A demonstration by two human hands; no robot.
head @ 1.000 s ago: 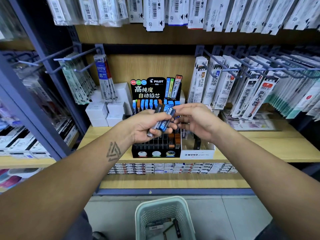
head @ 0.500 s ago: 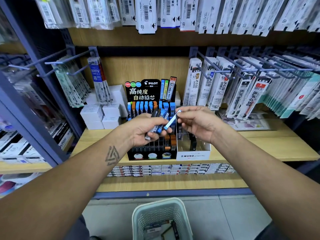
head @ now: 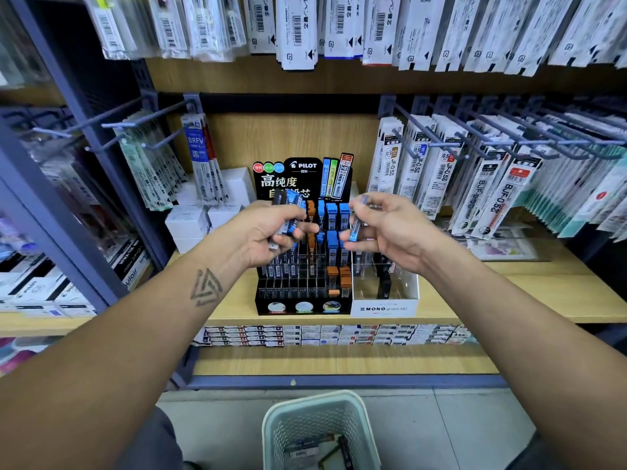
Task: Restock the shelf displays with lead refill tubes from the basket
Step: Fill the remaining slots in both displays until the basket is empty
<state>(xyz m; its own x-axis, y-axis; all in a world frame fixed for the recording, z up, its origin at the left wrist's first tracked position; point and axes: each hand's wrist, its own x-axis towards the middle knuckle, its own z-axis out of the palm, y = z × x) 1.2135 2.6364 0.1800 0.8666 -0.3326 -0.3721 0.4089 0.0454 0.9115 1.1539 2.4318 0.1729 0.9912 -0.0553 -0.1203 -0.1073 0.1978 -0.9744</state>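
A: Item one, the grips?

B: Right hand (head: pixel 390 232): thumb and fingers pinch a single lead refill tube (head: pixel 356 228), blue-capped, long axis near upright, cap end down. Left hand (head: pixel 268 232): fingers curled round a bundle of tubes (head: pixel 288 218), several held together, tilted slightly right at the top.

A: Where do they sit relative to the stock?

B: Both hands hover in front of the Pilot display (head: pixel 303 266), a black tiered rack on the wooden shelf (head: pixel 509 293). The single tube hangs just before the rack's right-hand columns, where blue-capped tubes (head: pixel 332 215) stand upright in their slots. The right hand is the nearer hand to those columns; the left hand covers the rack's left side.

A: Axis match?

B: Close. Tube and slots both run roughly vertical, so the placing likely needs a push away and down, not a turn. Which slot is free I cannot tell; fingers hide part of the rows.

A: Surroundings?

B: Orange-capped tubes (head: pixel 342 279) low right in the rack; a white Mono box (head: pixel 383 308) touching the rack's right side; hanging refill packs (head: pixel 441 171) farther right; the basket (head: pixel 281 422) on the floor, near, with some packs inside.
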